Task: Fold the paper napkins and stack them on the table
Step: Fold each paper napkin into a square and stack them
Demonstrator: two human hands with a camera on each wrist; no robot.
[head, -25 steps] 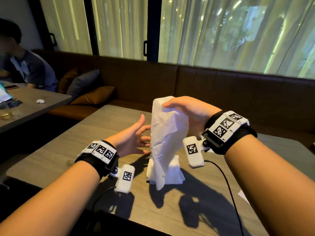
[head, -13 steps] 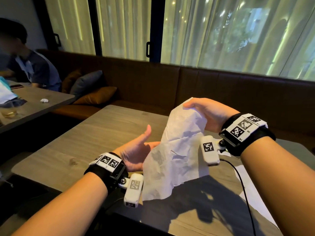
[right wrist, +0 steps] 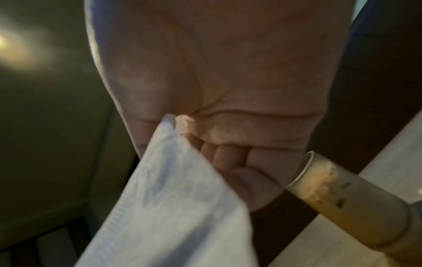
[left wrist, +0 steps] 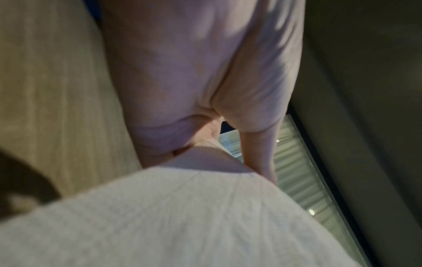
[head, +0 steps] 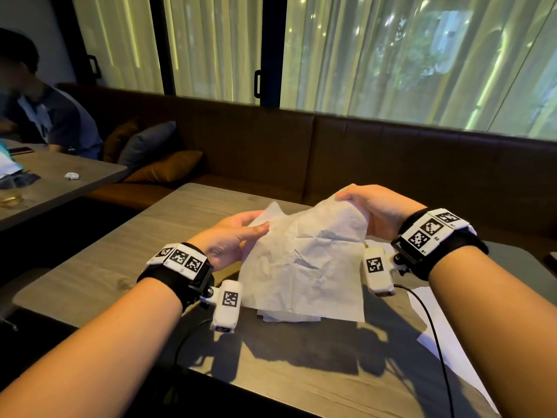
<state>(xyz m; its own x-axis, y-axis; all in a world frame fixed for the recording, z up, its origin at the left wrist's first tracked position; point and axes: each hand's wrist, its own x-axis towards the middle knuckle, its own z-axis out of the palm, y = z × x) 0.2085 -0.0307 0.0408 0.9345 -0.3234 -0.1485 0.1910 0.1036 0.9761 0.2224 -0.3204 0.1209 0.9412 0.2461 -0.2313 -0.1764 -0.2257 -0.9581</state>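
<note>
A white paper napkin [head: 304, 260] hangs unfolded and crumpled above the wooden table [head: 99, 267], spread between both hands. My left hand [head: 241, 233] pinches its upper left corner between thumb and fingers. My right hand [head: 355, 203] grips the upper right corner, held a little higher. In the right wrist view the curled fingers [right wrist: 228, 153] pinch the napkin [right wrist: 173, 198]. In the left wrist view the napkin [left wrist: 182, 216] fills the lower part below the palm. A small pile of napkins [head: 286, 316] lies on the table under the sheet's lower edge, mostly hidden.
A flat white sheet [head: 443, 336] lies on the table at the right, crossed by a black cable [head: 434, 333]. A glass with a brownish drink [right wrist: 342, 195] stands near my right hand. A brown bench [head: 331, 152] runs behind the table. A person [head: 45, 116] sits at another table, left.
The napkin hung from my right hand alone; now my left hand has taken its other corner and the sheet is spread wide and lowered toward the table.
</note>
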